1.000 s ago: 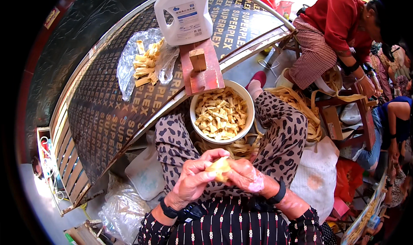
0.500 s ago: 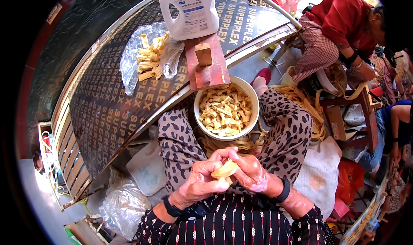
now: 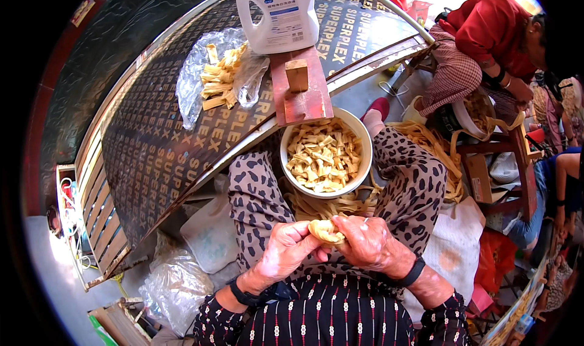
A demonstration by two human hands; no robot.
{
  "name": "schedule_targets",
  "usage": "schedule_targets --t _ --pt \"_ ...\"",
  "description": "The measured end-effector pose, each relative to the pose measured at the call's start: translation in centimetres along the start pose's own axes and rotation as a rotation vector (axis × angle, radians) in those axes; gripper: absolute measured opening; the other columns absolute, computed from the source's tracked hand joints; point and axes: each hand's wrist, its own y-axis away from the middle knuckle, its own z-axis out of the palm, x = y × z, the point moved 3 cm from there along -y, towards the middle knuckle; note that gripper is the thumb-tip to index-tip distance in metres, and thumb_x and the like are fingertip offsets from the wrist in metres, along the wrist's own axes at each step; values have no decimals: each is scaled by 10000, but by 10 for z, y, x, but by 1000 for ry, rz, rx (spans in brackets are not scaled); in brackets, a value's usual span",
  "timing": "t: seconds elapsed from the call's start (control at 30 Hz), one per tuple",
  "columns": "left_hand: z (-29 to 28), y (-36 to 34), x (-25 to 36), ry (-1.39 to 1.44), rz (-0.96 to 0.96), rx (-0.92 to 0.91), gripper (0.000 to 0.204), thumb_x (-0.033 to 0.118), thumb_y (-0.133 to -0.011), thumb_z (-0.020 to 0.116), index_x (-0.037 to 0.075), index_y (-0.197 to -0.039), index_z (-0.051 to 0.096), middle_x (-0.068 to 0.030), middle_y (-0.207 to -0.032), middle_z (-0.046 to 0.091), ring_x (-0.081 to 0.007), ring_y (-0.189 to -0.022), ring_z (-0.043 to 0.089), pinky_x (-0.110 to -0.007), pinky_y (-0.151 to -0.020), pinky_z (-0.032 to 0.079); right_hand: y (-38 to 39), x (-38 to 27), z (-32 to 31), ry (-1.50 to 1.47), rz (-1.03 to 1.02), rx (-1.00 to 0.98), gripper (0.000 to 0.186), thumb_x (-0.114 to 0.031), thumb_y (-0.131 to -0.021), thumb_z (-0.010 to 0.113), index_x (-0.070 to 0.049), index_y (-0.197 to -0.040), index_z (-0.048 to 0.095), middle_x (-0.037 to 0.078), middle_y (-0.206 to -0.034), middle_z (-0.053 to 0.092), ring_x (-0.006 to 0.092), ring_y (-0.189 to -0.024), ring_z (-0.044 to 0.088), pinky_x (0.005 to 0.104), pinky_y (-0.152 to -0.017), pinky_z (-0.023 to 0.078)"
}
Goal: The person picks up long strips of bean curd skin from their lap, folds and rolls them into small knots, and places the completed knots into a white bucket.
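Note:
Over my lap, my left hand (image 3: 281, 253) and my right hand (image 3: 372, 245) pinch a small pale-yellow folded strip (image 3: 326, 231) between them. It looks bent into a tight loop, though the fingers cover its ends. Just beyond my hands, a white bucket (image 3: 367, 157) stands between my knees, nearly full of short folded yellow pieces (image 3: 322, 154). Long loose yellow strips (image 3: 322, 206) lie below the bucket, partly hidden by my hands.
A dark printed board (image 3: 152, 145) slopes at left, bearing an opened plastic bag of yellow pieces (image 3: 222, 75). A red plank with a wooden block (image 3: 297, 75) juts over the bucket's edge, a white jug (image 3: 280, 17) behind it. At right, a person in red (image 3: 493, 30) bends over another bucket.
Both hands have turned the yellow strip; it now looks more tightly curled. My right hand has rolled over, back upward. The whole view has shifted slightly.

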Motion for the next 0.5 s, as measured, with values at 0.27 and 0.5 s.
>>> schedule_targets --t 0.27,0.5 --pt "-11 5 11 -182 26 -213 197 136 -904 573 -41 -962 633 -59 -754 653 -96 -627 626 -213 -585 503 -2 -5 -23 -125 -14 -279 521 -197 -736 716 92 -1100 481 140 -812 599 260 -659 626 338 -545 498" --pt "-16 6 16 -286 -70 -314 182 127 -908 559 -37 -930 635 -52 -738 653 -84 -604 623 -208 -557 503 -5 -5 -27 -209 3 -333 493 -206 -764 704 95 -1092 492 142 -773 603 281 -637 621 349 -541 492"
